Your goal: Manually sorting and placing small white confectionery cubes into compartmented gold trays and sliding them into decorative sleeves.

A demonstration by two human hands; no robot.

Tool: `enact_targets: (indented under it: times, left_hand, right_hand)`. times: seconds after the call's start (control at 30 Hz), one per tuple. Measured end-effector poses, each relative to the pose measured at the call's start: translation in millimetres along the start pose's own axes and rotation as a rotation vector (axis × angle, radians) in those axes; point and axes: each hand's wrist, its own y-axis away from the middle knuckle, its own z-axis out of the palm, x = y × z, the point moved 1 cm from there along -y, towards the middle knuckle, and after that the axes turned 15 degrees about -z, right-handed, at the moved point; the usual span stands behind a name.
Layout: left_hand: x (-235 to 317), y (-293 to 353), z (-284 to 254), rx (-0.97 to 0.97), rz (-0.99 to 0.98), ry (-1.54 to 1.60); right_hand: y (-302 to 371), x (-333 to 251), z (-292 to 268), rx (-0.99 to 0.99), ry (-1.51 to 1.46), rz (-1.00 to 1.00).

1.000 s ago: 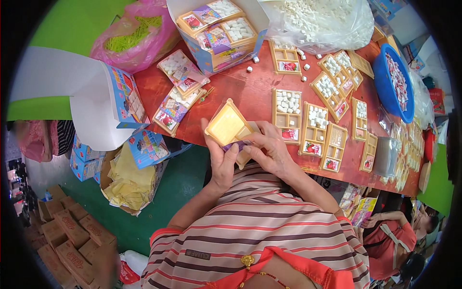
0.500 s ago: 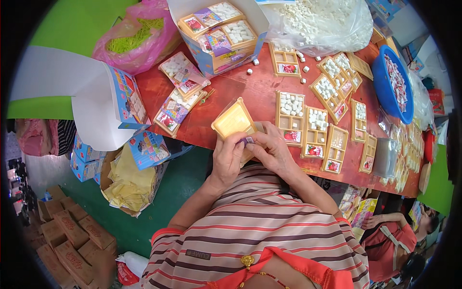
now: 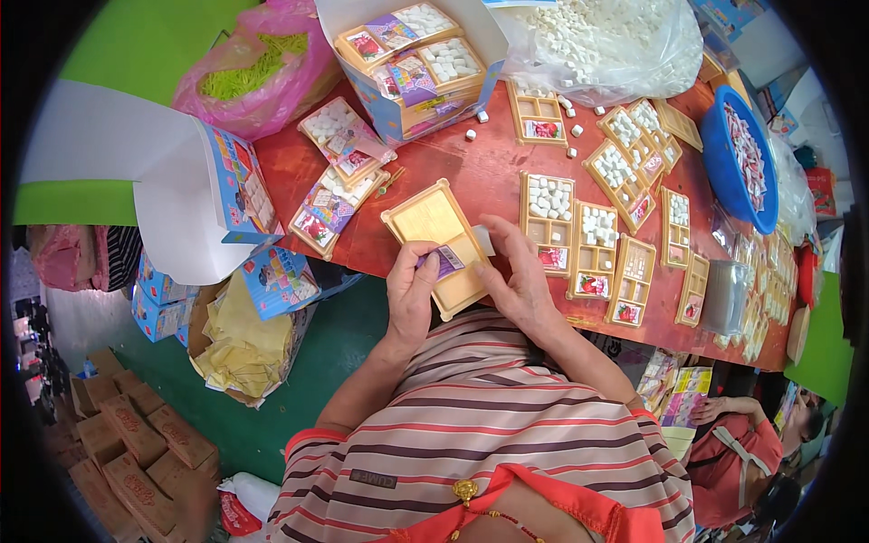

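Note:
A pale yellow compartment tray (image 3: pixel 433 221), underside up, is held tilted over the table's near edge. My left hand (image 3: pixel 409 294) is closed on its left side, with the thumb pressing a purple printed label (image 3: pixel 444 261) against the back. My right hand (image 3: pixel 520 276) grips the right edge, thumb on the tray and fingers bent around the side. A whitish flap (image 3: pixel 484 240), apparently the label's other end, sticks out by the right fingers. What lies in the tray's front is hidden. To the right stand trays (image 3: pixel 548 222) of white cubes and red-printed packets.
On the red table (image 3: pixel 362 244) stand an open carton (image 3: pixel 412 95) of finished trays, a bag of white cubes (image 3: pixel 597 45), a pink bag of green sticks (image 3: pixel 253 72) and a blue basin (image 3: pixel 742 158) of sachets. Labelled trays (image 3: pixel 335 204) lie left. A co-worker's arm (image 3: pixel 738 407) shows lower right.
The tray has turned and dropped a little, showing more of its back. My left thumb now presses the label flat, and my right hand has shifted from the label to the tray's right edge.

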Motion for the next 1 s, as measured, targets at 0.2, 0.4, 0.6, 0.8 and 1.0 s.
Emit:
enact_targets:
  times: [0.2,0.4,0.6,0.8,1.0]
  left_hand:
    - [0.7,1.4,0.6,-0.006,0.019,-0.055]
    - [3.8,3.9,3.9,-0.023,0.000,-0.080]
    - [-1.9,4.9,-0.7,-0.112,-0.005,-0.054]
    - [-1.3,5.1,5.8,-0.201,-0.034,0.080]
    - [-3.0,1.8,8.0,-0.199,-0.012,0.281]
  right_hand:
    - [-0.7,9.2,4.0,0.238,-0.208,0.123]
    - [-7.9,5.4,-4.1,0.130,0.349,-0.266]
    - [-6.7,-0.7,4.0,0.069,0.452,-0.431]
    - [-6.8,-0.1,7.4,0.073,0.438,-0.459]
    - [-7.6,-9.1,8.9,-0.006,0.575,-0.539]
